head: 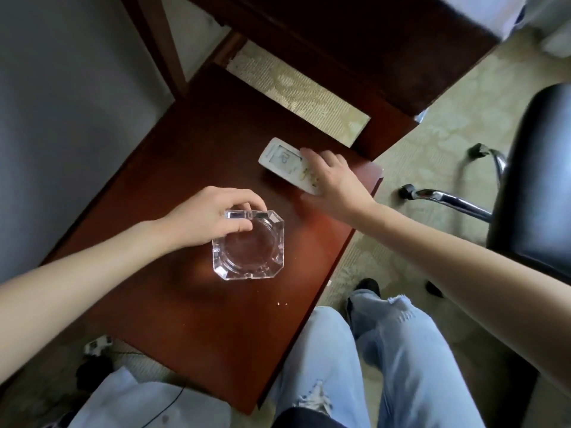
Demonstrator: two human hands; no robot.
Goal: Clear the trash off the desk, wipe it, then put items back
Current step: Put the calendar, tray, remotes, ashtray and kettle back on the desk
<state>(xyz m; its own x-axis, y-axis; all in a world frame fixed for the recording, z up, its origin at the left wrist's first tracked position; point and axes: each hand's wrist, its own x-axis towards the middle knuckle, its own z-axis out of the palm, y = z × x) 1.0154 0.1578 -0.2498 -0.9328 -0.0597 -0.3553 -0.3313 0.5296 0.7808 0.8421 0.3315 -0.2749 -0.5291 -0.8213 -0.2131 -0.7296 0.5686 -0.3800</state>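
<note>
A square clear glass ashtray (pixel 248 247) stands near the middle of the reddish-brown wooden desk (pixel 191 319). My left hand (pixel 207 217) grips its far left corner, thumb inside the bowl and fingers over the rim. A white remote control (pixel 282 160) with a small screen lies at the desk's far right. My right hand (pixel 332 177) lies over its button end with fingers fairly straight; the screen end shows beyond my fingertips. A few small crumbs (pixel 282 303) sit on the desk near the right edge.
A black office chair (pixel 537 193) with chrome legs stands at the right on patterned carpet. A darker wooden furniture piece (pixel 355 47) is beyond the desk. My legs in light jeans (pixel 401 350) are at the desk's near right. Cables lie on the floor at lower left.
</note>
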